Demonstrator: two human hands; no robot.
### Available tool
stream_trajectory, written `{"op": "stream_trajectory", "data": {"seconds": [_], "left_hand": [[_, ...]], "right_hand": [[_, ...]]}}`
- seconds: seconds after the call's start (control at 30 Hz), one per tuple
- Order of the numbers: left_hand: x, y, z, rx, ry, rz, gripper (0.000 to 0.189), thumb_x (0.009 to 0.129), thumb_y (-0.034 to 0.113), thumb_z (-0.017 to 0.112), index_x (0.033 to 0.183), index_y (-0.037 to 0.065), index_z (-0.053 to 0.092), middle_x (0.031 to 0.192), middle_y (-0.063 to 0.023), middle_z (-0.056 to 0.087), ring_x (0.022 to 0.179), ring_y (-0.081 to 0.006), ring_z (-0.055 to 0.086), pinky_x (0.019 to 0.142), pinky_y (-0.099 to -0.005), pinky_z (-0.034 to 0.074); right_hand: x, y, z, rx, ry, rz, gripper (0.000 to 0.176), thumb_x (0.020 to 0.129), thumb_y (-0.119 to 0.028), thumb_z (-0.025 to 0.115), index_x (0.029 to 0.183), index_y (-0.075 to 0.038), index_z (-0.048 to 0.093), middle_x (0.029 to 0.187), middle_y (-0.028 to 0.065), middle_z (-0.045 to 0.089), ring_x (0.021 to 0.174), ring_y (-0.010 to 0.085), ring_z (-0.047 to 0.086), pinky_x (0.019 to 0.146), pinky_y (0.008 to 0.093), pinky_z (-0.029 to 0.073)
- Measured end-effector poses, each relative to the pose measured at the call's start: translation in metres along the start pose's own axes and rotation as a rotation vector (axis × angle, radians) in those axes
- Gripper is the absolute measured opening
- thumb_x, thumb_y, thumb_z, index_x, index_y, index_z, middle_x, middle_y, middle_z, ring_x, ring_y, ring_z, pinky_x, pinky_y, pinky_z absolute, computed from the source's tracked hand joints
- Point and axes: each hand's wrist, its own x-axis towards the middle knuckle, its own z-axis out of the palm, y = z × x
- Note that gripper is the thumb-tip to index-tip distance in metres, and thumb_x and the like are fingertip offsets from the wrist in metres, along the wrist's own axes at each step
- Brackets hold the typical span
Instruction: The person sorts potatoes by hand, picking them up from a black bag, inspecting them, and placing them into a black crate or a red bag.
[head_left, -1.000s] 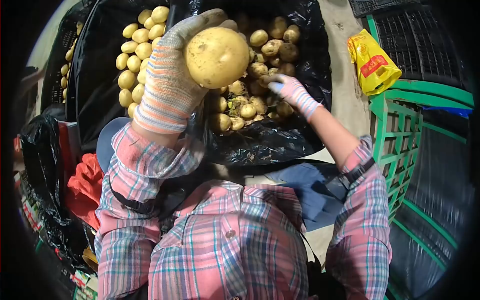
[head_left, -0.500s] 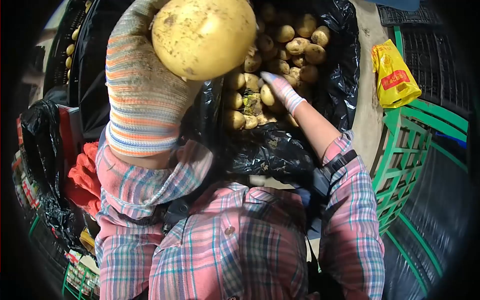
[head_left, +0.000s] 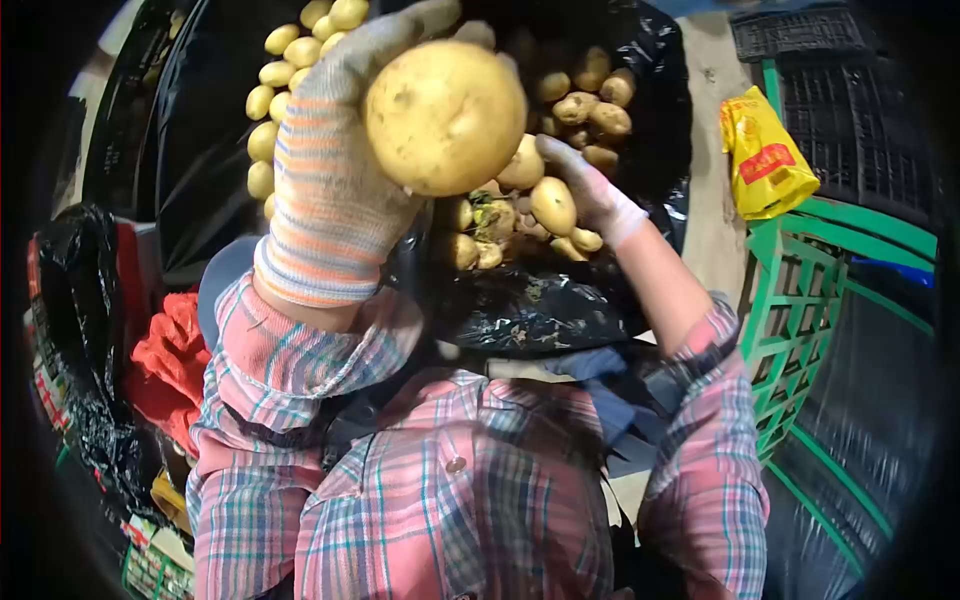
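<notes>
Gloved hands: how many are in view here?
2: the left hand, holding a potato close to the camera, and the right hand, at the heaped potatoes above the black plastic. No others show; the dark surroundings could hide some.

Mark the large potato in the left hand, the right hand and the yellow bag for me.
Large potato (head_left: 445,118): head view, middle of its visible side.
Right hand (head_left: 592,194): head view, middle of its back.
Yellow bag (head_left: 768,163): head view, its red printed patch.
</notes>
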Motion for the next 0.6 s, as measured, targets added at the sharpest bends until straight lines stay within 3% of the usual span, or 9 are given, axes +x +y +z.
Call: {"op": "stream_trajectory", "data": {"seconds": [0.07,0.1,0.17,0.2,0.3,0.33,0.37,0.43,0.6], "left_hand": [[-0.007,-0.002,0.009,-0.093,-0.042,-0.067,0.037,0.09,0.025,0.055,0.116,0.0,0.056,0.107,-0.0179,0.063,0.099,-0.0341,0.062,0.083,-0.0468,0.054],[-0.009,-0.003,0.01,-0.421,-0.111,-0.22,0.038,0.089,0.025,0.056,0.117,-0.001,0.056,0.106,-0.0178,0.063,0.099,-0.0337,0.063,0.083,-0.046,0.054],[-0.02,-0.003,0.024,-0.316,-0.037,-0.337,0.047,0.086,0.033,0.06,0.117,-0.002,0.055,0.104,-0.0175,0.064,0.094,-0.0326,0.064,0.083,-0.0413,0.054],[-0.025,-0.001,0.029,-0.322,-0.121,-0.442,0.049,0.086,0.035,0.061,0.118,-0.001,0.055,0.104,-0.0171,0.064,0.094,-0.0309,0.065,0.083,-0.0392,0.054],[-0.041,-0.009,0.037,-0.323,-0.374,-0.703,0.055,0.086,0.043,0.062,0.121,0.001,0.055,0.106,-0.0152,0.064,0.093,-0.025,0.065,0.083,-0.0346,0.054],[-0.05,-0.006,0.044,-0.329,-0.33,-0.755,0.046,0.086,0.039,0.065,0.114,0.003,0.059,0.094,-0.0076,0.065,0.082,-0.0141,0.064,0.07,-0.0274,0.052],[-0.059,0.001,0.053,-0.415,-0.453,-0.639,0.055,0.085,0.039,0.065,0.124,0.002,0.054,0.105,-0.0068,0.063,0.092,-0.0133,0.061,0.079,-0.0262,0.05],[-0.059,-0.002,0.052,-0.413,-0.615,-0.608,0.064,0.085,0.039,0.066,0.133,0.002,0.046,0.115,-0.007,0.058,0.101,-0.0145,0.057,0.088,-0.0271,0.046],[-0.051,-0.005,0.05,-0.249,-0.707,-0.358,0.075,0.075,0.025,0.075,0.136,0.002,0.04,0.122,-0.0078,0.055,0.114,-0.0166,0.052,0.097,-0.0303,0.042]], "right_hand": [[-0.05,-0.027,0.033,0.021,-0.051,-0.041,0.056,0.097,-0.044,0.04,0.132,0.0,0.041,0.12,0.0183,0.057,0.095,0.0258,0.064,0.075,0.0353,0.057],[-0.069,-0.034,0.04,0.078,-0.169,-0.087,0.056,0.096,-0.043,0.042,0.133,0.0,0.042,0.125,0.0194,0.055,0.106,0.0272,0.061,0.084,0.0375,0.056],[-0.106,-0.043,0.058,0.057,-0.189,-0.206,0.058,0.096,-0.043,0.041,0.136,0.0,0.039,0.125,0.0176,0.055,0.108,0.0282,0.06,0.086,0.038,0.055],[-0.122,-0.041,0.067,-0.198,0.063,-0.318,0.065,0.093,-0.046,0.047,0.137,0.0,0.036,0.127,0.0175,0.053,0.111,0.0271,0.058,0.084,0.0364,0.055],[-0.144,-0.035,0.088,-0.676,0.16,-0.691,0.083,0.078,-0.043,0.07,0.139,0.0,0.034,0.13,0.0143,0.05,0.117,0.0222,0.052,0.097,0.0351,0.044],[-0.151,-0.03,0.107,-0.624,0.216,-0.671,0.084,0.073,-0.029,0.077,0.14,-0.002,0.034,0.131,0.0138,0.05,0.119,0.0221,0.049,0.102,0.0362,0.039],[-0.149,-0.024,0.105,-0.691,0.214,-0.728,0.081,0.071,-0.019,0.077,0.139,-0.003,0.037,0.13,0.0144,0.05,0.12,0.025,0.049,0.103,0.0365,0.038],[-0.148,-0.022,0.102,-1.154,0.302,-0.863,0.079,0.07,-0.021,0.077,0.137,-0.003,0.04,0.128,0.0153,0.05,0.12,0.0283,0.049,0.103,0.0368,0.037],[-0.155,-0.023,0.111,-1.053,0.365,-0.827,0.085,0.062,-0.03,0.082,0.133,-0.002,0.045,0.125,0.0166,0.051,0.119,0.0306,0.05,0.102,0.0374,0.039]]}}
